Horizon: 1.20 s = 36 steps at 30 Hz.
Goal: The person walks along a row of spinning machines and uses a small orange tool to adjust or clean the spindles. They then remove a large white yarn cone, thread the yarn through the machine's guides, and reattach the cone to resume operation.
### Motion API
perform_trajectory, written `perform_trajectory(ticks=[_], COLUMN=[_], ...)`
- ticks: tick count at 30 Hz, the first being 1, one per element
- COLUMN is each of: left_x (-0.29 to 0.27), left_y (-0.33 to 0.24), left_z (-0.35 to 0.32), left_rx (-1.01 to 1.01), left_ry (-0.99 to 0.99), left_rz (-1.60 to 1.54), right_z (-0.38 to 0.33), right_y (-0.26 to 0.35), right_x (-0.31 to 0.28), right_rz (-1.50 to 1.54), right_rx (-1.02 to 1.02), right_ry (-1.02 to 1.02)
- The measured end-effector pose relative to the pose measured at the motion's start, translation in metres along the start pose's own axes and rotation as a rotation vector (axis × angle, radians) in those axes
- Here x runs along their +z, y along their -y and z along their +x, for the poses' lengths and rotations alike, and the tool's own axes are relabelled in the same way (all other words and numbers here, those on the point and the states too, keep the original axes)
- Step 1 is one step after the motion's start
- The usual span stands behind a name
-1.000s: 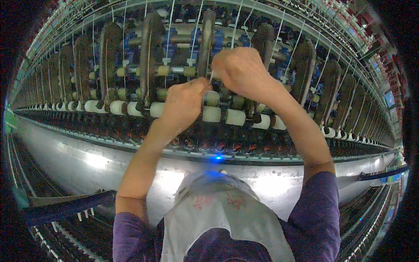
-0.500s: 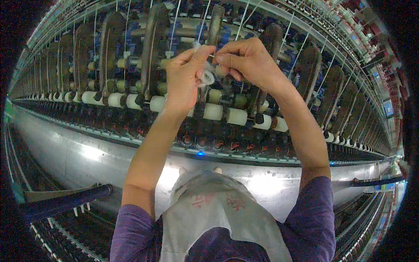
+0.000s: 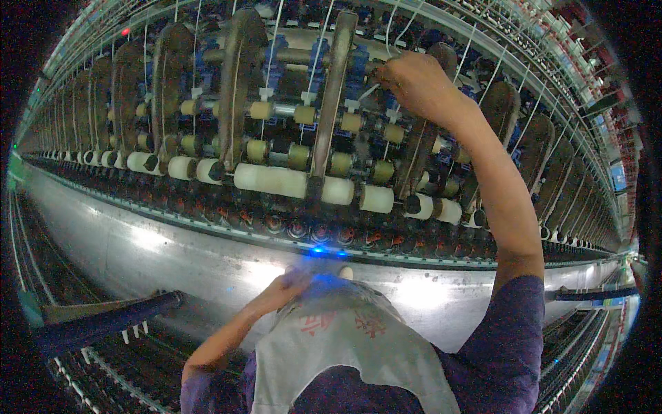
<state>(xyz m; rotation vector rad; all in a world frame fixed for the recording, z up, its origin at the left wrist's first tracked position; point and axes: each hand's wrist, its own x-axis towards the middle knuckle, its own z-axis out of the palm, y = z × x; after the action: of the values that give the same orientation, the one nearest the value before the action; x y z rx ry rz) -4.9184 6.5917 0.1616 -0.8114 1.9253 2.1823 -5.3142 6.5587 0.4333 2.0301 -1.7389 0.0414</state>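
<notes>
My right hand (image 3: 419, 86) is raised at the upper rollers of a spinning frame, its fingers closed on a white roving strand (image 3: 390, 33) that hangs from above. A short white end (image 3: 369, 91) sticks out below the fingers. My left hand (image 3: 293, 284) is low, at the top of my grey apron (image 3: 345, 324); its fingers are smeared by motion, so what they hold does not show. Between the hands run pale rollers (image 3: 270, 181), with smaller yellowish rollers (image 3: 299, 156) behind them.
Dark upright arms (image 3: 336, 96) stand between the roller groups. A row of spindles with orange-red parts (image 3: 321, 231) runs below the rollers, above a shiny metal panel (image 3: 148, 238). Blue lights (image 3: 318, 250) glow on the rail. A dark padded bar (image 3: 110, 319) juts in at the left.
My hands have parted. The left has dropped from the rollers to the apron, and the white fibre ring it held no longer shows. The right has moved slightly rightward to a hanging strand.
</notes>
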Motion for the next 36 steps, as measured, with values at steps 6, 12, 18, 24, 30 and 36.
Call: perform_trajectory(ticks=[6,12,18,24,30,36], left_x=[0.002,0.01,0.013,0.014,0.001,-0.011], left_y=[0.058,0.084,0.098,0.105,0.123,0.139], left_z=[-0.01,0.017,0.054,0.062,0.043,0.013], left_rx=[-0.223,-0.218,-0.196,-0.181,-0.211,-0.276], left_ry=[0.223,0.23,0.296,0.361,0.45,0.556], left_rz=[-0.126,-0.08,-0.053,-0.037,-0.051,-0.055], right_z=[0.012,0.016,-0.03,-0.033,-0.025,-0.028], right_y=[0.001,0.02,0.088,0.106,0.097,0.091], right_x=[0.01,0.012,-0.016,0.012,0.041,0.04], right_rz=[0.012,0.007,-0.041,-0.27,-0.29,-0.202], right_rx=[-0.062,-0.086,-0.242,-0.38,-0.266,-0.217], right_ry=[0.031,0.192,-0.027,0.282,0.323,0.28])
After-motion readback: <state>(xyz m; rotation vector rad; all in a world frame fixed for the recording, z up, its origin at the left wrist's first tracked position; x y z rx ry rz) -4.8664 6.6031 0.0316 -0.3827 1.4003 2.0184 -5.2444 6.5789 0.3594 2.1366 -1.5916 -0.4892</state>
